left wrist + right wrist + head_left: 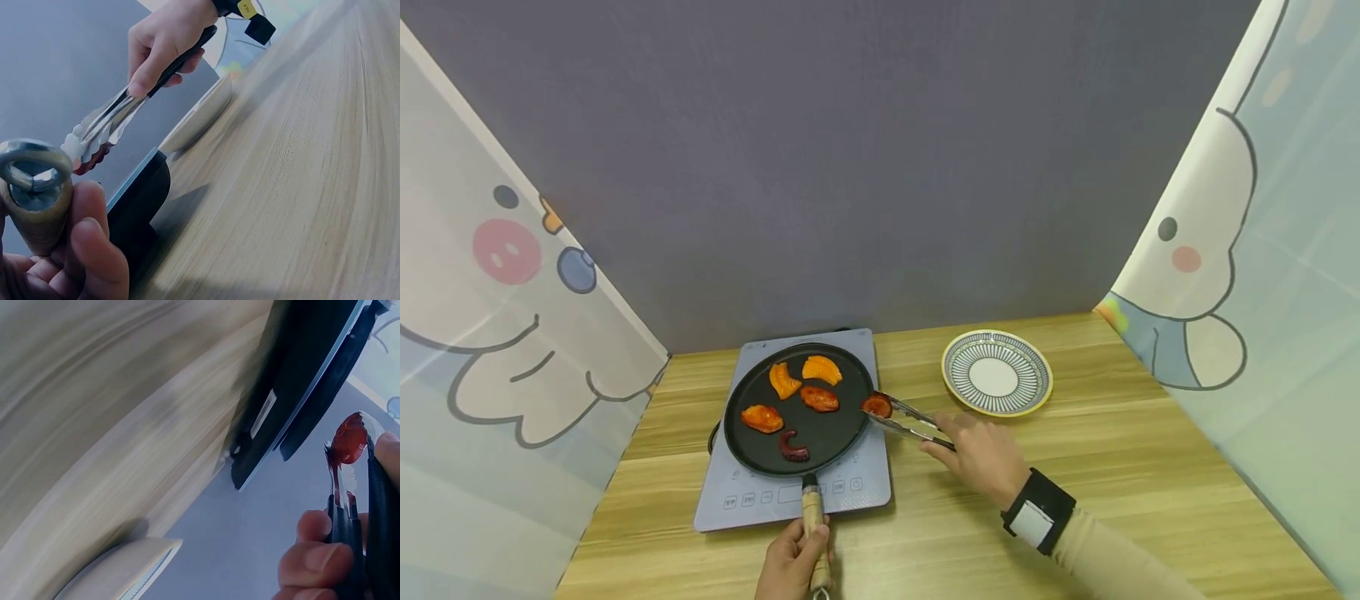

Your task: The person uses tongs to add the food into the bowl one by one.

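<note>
My left hand grips the wooden handle of a round black frying pan. In my right hand are metal tongs with black grips, extended left to the pan's right edge. Between the tongs' tips sits a glossy reddish piece of food, raised above the pan's level in the right wrist view. Two reddish-orange pieces like chicken wings, two ridged orange pieces and a curled dark-red tentacle lie in the pan.
Under the pan is a grey induction cooker with touch keys along its front. A striped plate with a yellow rim stands to its right on the wooden table. Grey and cartoon-printed panels enclose the back and sides.
</note>
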Tool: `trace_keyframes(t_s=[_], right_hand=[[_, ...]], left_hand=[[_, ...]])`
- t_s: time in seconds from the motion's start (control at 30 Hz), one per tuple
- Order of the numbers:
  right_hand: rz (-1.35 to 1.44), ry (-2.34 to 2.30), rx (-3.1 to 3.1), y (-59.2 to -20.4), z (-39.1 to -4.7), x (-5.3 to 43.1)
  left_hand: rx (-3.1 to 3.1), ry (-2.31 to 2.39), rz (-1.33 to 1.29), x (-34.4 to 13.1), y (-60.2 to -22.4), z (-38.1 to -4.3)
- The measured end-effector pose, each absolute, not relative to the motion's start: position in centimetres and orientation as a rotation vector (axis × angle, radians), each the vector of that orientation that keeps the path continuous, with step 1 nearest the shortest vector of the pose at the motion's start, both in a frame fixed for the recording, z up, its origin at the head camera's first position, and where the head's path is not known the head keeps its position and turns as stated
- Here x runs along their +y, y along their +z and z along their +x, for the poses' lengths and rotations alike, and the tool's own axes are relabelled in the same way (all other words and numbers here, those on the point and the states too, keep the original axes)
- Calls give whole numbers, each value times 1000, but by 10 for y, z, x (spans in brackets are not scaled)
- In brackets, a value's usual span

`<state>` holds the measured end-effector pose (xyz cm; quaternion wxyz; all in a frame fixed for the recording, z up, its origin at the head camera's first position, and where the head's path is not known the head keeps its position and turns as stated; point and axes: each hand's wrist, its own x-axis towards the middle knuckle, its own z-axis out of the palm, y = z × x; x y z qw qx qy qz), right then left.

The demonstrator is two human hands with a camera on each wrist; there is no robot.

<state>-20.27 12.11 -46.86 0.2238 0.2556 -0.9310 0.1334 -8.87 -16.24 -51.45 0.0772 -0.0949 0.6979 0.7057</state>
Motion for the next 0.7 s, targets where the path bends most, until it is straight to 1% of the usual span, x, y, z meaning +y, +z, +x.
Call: trace_keyframes(t_s=[0.7], right_hand=[[757,290,-2559,-470,-202,91]], left_hand=[[2088,2087,-310,-162,-512,-88]])
